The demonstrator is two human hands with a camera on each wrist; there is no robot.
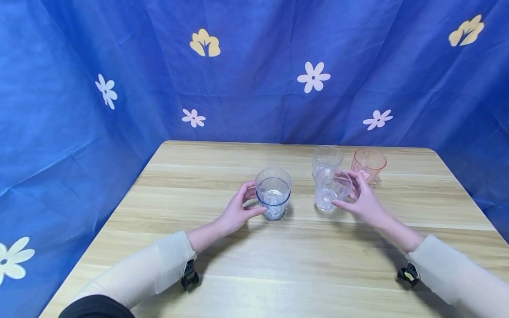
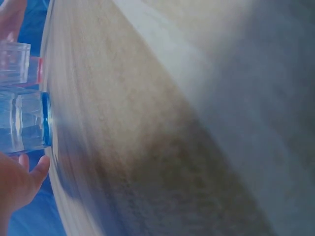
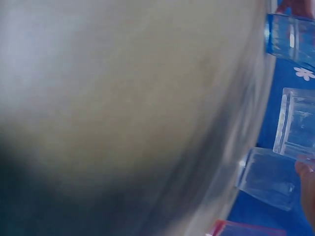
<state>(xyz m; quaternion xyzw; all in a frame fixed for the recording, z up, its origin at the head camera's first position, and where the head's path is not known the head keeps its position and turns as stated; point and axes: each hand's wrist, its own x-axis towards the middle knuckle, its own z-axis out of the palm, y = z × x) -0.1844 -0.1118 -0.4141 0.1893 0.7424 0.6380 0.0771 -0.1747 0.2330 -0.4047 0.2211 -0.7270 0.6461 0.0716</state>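
On the left stands a stack of two cups: a clear cup (image 1: 273, 176) sits inside a blue-rimmed cup (image 1: 274, 211). My left hand (image 1: 238, 207) curves round the left side of this stack, thumb at the front and fingers behind. My right hand (image 1: 366, 201) holds another clear cup (image 1: 327, 194) by its right side, near the rim, with thumb and fingers. In the right wrist view that held cup (image 3: 298, 123) is raised off the table, its base facing the tabletop. Its mouth leans towards my right hand in the head view.
Behind the held cup stands one more clear cup (image 1: 327, 154). To its right is a pink-rimmed cup (image 1: 370, 160), partly covered by my right fingers. The wooden table (image 1: 254, 265) ends at the back against a blue curtain (image 1: 254, 79) with flower prints.
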